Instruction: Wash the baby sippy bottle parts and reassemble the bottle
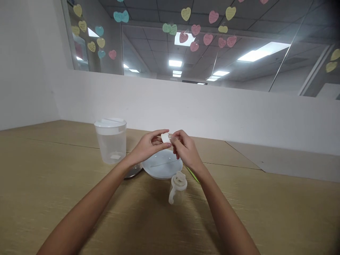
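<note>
- Cannot make out clearly what passes between the fingertips: a small, see-through bit (174,139), blurred and partly covered by the right fingers.
- Hidden in part by the left wrist, a dark round dish (133,171); cut across by the right wrist, a green thing (192,175) (too little in view to name).
- Held up over the white plate (162,166), the small white piece (166,138), between left thumb below and left forefinger above, with the right fingertips at its right end.
- Gripping the white piece in the left hand (147,146) with thumb and forefinger only as far apart as its thickness, the other fingers partly hidden behind.
- Pinching the see-through bit in the right hand (186,147), thumb against forefinger, the others curled in; cannot tell whether also touching the white piece.
- Standing on the table (79,194) near the plate's front edge, a clear jug (178,187) with a pale handle; left of the plate, a clear tub (111,143) with a white lid (110,122).
</note>
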A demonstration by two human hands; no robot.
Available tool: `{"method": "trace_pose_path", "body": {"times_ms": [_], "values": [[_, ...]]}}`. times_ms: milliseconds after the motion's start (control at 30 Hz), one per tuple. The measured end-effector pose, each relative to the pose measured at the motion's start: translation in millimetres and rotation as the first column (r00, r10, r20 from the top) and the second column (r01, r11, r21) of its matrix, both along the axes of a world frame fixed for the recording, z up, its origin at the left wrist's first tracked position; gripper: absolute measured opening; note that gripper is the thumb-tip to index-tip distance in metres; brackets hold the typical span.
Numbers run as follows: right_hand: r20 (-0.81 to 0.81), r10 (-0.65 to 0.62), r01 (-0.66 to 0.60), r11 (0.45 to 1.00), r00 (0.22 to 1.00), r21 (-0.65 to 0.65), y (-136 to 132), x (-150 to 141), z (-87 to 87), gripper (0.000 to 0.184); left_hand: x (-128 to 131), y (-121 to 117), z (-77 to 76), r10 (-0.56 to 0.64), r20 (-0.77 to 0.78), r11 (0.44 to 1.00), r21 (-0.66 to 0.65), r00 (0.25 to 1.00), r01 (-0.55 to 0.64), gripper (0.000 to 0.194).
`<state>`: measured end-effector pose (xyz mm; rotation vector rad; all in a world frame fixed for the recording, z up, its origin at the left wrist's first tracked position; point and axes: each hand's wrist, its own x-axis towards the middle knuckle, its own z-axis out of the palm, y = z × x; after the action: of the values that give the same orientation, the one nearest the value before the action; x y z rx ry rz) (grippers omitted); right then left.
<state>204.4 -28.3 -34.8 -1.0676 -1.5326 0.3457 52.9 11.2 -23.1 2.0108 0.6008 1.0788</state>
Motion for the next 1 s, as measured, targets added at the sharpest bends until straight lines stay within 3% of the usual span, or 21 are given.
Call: {"method": "trace_pose_path", "body": {"times_ms": [100,367,633,1000], "values": [[0.035,0.059,-0.061,0.997,0.998,0.048,1,2,-1.5,0.024,1,-3,1.7,-0.039,0.029,0.999,-0.035,0.999,0.04,0.057],[0.261,-0.055,-0.001,0.978,0.964,0.21,1,6,-0.4,0.034,-4,-4,4.9,-0.202,-0.015,0.979,-0.044,0.979,0.201,0.041],[0.225,0.068,-0.107,0.981,0.972,0.164,-2,4,1.5,0.035,-12,7,1.6,-0.3,-0.024,0.953,-0.052,0.954,0.299,0.045],[0.122,0.189,-0.204,0.971,0.974,0.127,-2,5,2.5,0.036,-13,9,0.4,-0.331,-0.022,0.943,-0.046,0.943,0.33,0.049]]}}
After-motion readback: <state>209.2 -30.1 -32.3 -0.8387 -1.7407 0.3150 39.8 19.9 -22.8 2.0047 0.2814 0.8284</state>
